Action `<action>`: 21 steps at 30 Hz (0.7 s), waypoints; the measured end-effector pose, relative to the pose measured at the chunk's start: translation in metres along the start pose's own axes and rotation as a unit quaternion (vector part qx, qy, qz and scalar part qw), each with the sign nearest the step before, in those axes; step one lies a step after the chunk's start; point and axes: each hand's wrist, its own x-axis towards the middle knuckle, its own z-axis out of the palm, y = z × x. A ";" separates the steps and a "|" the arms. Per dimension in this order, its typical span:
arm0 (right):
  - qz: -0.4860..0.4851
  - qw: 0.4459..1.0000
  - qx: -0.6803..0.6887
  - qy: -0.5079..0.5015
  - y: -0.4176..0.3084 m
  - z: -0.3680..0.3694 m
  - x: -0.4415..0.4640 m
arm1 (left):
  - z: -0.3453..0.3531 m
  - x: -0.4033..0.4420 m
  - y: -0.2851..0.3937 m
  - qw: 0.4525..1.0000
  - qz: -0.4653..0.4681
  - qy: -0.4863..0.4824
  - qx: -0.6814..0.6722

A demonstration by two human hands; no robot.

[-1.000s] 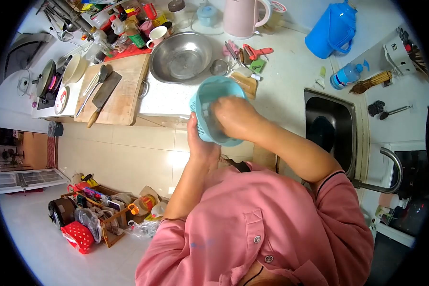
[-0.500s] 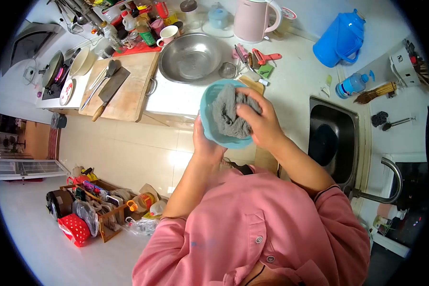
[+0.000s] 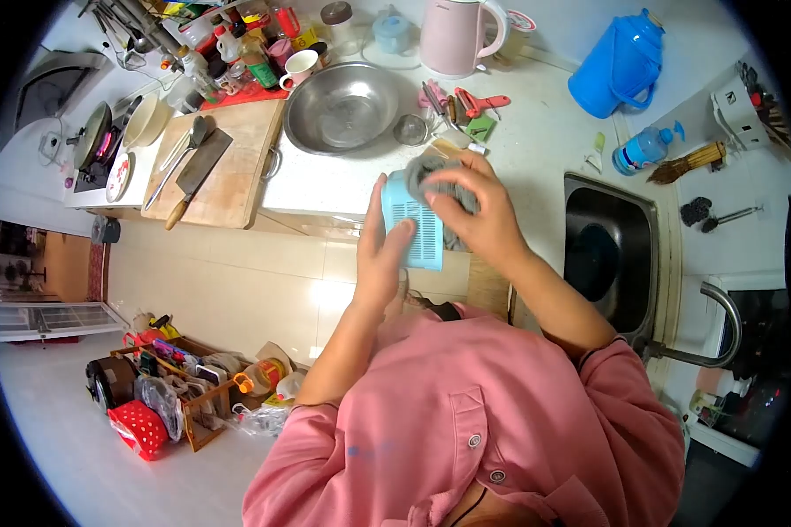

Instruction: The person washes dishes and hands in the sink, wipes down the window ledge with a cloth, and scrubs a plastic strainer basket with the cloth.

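A light-blue plastic basket (image 3: 425, 239) with slotted walls is tipped so that its slotted outside faces me. My left hand (image 3: 383, 259) is closed on it, thumb pressed against the slots and fingers along its left edge. A bunched grey cloth (image 3: 431, 169) lies against the basket's upper right side. My right hand (image 3: 483, 215) is curled round this cloth, its thumb and fingers slightly blurred. The cloth partly hides the basket's rim and inside. Both hands are in front of the counter edge, over the floor.
The counter carries a steel basin (image 3: 343, 110), a cutting board (image 3: 237, 189) with a cleaver (image 3: 204, 167), a red peeler (image 3: 482, 102), a pink kettle (image 3: 455, 39) and a blue thermos jug (image 3: 620, 66). To the right is the sink (image 3: 602, 206) with its faucet (image 3: 716, 338).
The basket has turned from showing its open inside to showing its slotted outside. The right hand and cloth have shifted from the inside to the upper right side.
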 end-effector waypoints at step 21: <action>0.127 0.950 0.228 -0.170 0.045 -0.075 -0.005 | -0.045 0.009 0.004 0.988 -0.067 -0.124 -0.063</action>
